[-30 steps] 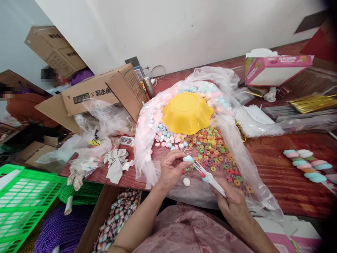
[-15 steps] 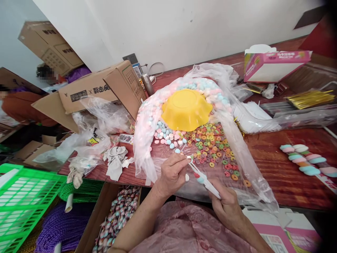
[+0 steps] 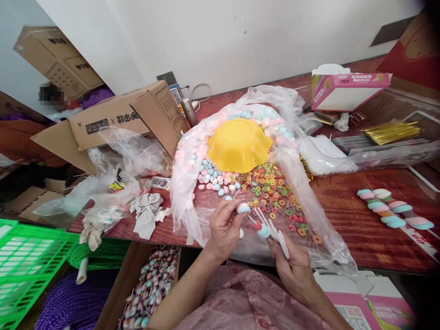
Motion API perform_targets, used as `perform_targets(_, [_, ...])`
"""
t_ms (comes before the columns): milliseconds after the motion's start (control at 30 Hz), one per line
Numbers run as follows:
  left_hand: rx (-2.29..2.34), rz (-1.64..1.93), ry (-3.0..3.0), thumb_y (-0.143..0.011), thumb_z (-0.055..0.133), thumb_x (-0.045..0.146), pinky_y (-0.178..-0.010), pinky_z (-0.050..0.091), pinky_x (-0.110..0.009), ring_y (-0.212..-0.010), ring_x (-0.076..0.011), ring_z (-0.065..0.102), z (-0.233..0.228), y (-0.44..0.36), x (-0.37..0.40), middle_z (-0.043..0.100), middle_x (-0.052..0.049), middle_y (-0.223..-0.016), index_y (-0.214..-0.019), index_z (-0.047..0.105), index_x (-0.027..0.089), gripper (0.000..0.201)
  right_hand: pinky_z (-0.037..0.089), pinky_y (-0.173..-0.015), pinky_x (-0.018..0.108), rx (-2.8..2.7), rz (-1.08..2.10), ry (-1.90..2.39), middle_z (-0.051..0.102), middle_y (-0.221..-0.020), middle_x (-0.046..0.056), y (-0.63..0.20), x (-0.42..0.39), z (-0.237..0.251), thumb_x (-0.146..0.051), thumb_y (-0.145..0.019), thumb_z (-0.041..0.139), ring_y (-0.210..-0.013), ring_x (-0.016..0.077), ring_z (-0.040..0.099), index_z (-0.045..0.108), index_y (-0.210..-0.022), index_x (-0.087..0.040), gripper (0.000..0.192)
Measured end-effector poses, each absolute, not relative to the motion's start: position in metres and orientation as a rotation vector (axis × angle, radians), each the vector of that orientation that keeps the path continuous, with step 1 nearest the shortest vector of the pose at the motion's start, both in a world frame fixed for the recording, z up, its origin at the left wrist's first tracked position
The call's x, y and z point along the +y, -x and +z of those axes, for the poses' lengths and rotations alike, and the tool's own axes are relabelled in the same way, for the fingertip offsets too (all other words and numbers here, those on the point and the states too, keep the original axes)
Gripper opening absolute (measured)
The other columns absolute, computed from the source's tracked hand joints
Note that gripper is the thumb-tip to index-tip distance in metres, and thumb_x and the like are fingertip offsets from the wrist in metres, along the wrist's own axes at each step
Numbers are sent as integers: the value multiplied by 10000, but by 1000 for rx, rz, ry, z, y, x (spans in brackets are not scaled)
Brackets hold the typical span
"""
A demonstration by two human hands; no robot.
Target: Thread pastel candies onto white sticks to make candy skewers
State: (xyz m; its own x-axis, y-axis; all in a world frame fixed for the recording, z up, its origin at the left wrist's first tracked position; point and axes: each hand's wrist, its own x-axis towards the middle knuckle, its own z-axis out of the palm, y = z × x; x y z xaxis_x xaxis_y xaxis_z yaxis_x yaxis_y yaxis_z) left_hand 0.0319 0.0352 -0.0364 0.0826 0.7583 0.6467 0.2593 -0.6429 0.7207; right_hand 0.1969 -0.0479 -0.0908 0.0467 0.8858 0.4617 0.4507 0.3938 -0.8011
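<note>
- While the left hand point(image 3: 222, 228) is pinching a pale blue candy point(image 3: 243, 208) between thumb and fingertips at lower centre of the frame, the right hand point(image 3: 293, 266) is gripping a bunch of thin white sticks point(image 3: 271, 225) just right of it.
- Judging by its look, the candy is seeming light, small and soft like a marshmallow, so a gentle pinch on its sides is likely suiting it; squeezing hard could be denting it.
- The sticks are looking stiff but slender, likely bending or slipping if held loosely; the right hand is closing around their lower ends, with their tips fanning up and left toward the candy.
- One stick is already carrying a blue piece point(image 3: 264, 230) and something red near its middle.
- Left fingers are closing only part way, just enough to be holding the candy; the right hand is clenching the sticks firmly.
- Both hands are hovering over a clear plastic bag point(image 3: 319, 215) spreading on the tabletop point(image 3: 360, 229), with loose pastel candies point(image 3: 216, 176) and coloured rings point(image 3: 271, 183) lying on it.
- An upturned yellow bowl point(image 3: 239, 144) is sitting above centre, on the heap.
- A finished candy skewer point(image 3: 392, 208) is lying at the right, well apart from the hands.
</note>
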Motion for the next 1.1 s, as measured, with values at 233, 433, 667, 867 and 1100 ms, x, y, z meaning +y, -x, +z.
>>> perform_targets(233, [936, 1481, -1765, -880, 684, 203, -929, 558, -337, -1051, -186, 671, -41, -41, 36, 702, -85, -1117, -1137, 718, 222, 260, 363, -470, 203, -1513, 483, 1223, 460, -588, -62, -194, -47, -92, -139, -935, 516, -477, 79, 426, 478, -712, -207, 237])
perform_targets(433, [806, 1337, -1959, -968, 529, 217, -913, 574, -358, -1024, -210, 688, -37, -62, 13, 718, -119, -1106, -1212, 658, 183, 279, 384, -447, 215, -1413, 432, 1245, 517, -549, -59, -193, -49, -96, -212, -916, 572, -440, 92, 458, 603, -746, -191, 174])
perform_targets(667, [790, 1161, -1895, -976, 523, 270, -884, 583, -353, -995, -204, 699, -35, -62, 23, 724, -113, -1121, -1219, 651, 195, 285, 428, -513, 267, -1288, 333, 1438, 539, -559, -11, -222, -43, -102, -333, -910, 592, -504, 145, 483, 655, -753, -186, 224])
perform_targets(867, [1207, 706, -2268, -923, 508, 133, -807, 565, -326, -843, -180, 685, -36, -46, 110, 723, -80, -966, -1173, 673, 159, 301, 436, -560, 264, -1245, 332, 1541, 550, -617, -13, -251, -39, -116, -364, -919, 586, -557, 141, 506, 680, -867, -170, 222])
perform_targets(1100, [1298, 306, -2541, -802, 546, 48, -870, 528, -475, -976, -322, 638, -48, -56, 145, 656, -186, -974, -808, 701, 99, 163, 428, -529, 258, -1339, 286, 1456, 527, -582, -29, -245, -43, -112, -308, -923, 576, -513, 130, 489, 651, -806, -186, 185])
